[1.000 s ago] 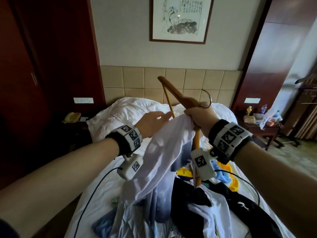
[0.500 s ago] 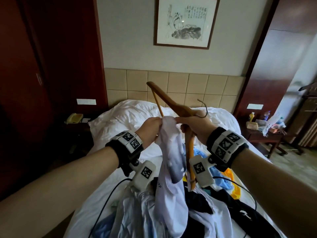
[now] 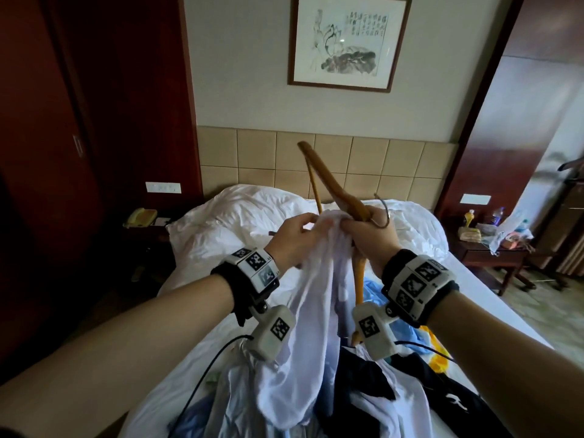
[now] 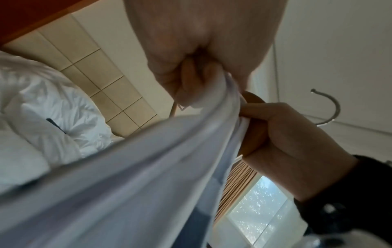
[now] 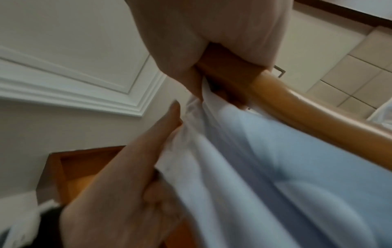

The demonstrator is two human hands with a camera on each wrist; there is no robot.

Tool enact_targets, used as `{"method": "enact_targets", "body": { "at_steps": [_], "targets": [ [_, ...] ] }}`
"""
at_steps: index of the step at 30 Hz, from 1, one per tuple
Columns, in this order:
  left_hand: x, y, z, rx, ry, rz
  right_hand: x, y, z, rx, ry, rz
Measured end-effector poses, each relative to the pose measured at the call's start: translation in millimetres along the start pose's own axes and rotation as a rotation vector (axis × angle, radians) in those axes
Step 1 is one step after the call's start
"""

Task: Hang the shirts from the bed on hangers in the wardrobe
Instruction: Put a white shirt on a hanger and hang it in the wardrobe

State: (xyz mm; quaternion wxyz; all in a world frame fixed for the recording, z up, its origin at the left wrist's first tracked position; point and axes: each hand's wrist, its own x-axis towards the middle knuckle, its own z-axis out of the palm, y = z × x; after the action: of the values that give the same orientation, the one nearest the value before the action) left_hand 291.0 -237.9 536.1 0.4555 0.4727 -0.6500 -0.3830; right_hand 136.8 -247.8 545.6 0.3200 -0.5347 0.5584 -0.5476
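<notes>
The hanger (image 3: 339, 191) looks like smooth varnished wood, honey-coloured with a bit of gloss, and its hook (image 4: 331, 110) is plain bare metal wire. The shirt (image 3: 309, 298) is thin, soft white cloth, matt and creased. The headboard (image 3: 347, 159) behind has flat beige padded-looking panels, pretty dull finish.

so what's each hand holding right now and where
The right hand grips the wooden hanger at its neck by the hook, with white shirt fabric pinched in. The left hand pinches the shirt's top edge.
</notes>
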Motion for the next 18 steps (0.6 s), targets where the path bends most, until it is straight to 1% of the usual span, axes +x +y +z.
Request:
{"method": "enact_targets", "body": {
  "at_steps": [1,2,3,4,5,6,7,10,11,12,13,14,16,18],
  "targets": [
    [-3,-1,1,0.012,-0.077,-0.004,3,0,-1,0.043,0.021,0.020],
    [-6,-5,0,0.126,-0.151,0.029,5,-2,-3,0.069,0.042,0.036],
    [-8,-10,-1,0.311,-0.207,0.072,8,-2,-6,0.082,0.060,0.051],
    [-10,-16,-3,0.493,-0.224,0.106,10,-2,-10,0.088,0.068,0.062],
    [-9,-23,-6,0.591,-0.212,0.113,12,0,-13,0.092,0.069,0.067],
    [-9,-29,-8,0.587,-0.190,0.106,14,3,-16,0.086,0.070,0.069],
    [-8,-34,-11,0.521,-0.155,0.084,14,5,-19,0.071,0.075,0.076],
    [0,-39,-20,0.347,0.068,0.110,16,15,-26,-0.032,0.091,0.052],
    [3,-37,-22,0.323,0.100,0.131,15,17,-27,-0.091,0.102,0.022],
    [7,-34,-24,0.299,0.092,0.149,14,19,-28,-0.159,0.118,-0.007],
    [8,-29,-23,0.264,0.054,0.146,12,20,-28,-0.211,0.136,-0.027],
    [10,-25,-20,0.214,0.016,0.128,10,21,-27,-0.211,0.138,-0.047],
    [12,-22,-13,0.104,-0.001,0.079,6,20,-23,-0.151,0.128,-0.080],
    [10,-18,-8,-0.003,-0.033,0.066,5,12,-23,-0.055,0.110,-0.104]
  ]
}}
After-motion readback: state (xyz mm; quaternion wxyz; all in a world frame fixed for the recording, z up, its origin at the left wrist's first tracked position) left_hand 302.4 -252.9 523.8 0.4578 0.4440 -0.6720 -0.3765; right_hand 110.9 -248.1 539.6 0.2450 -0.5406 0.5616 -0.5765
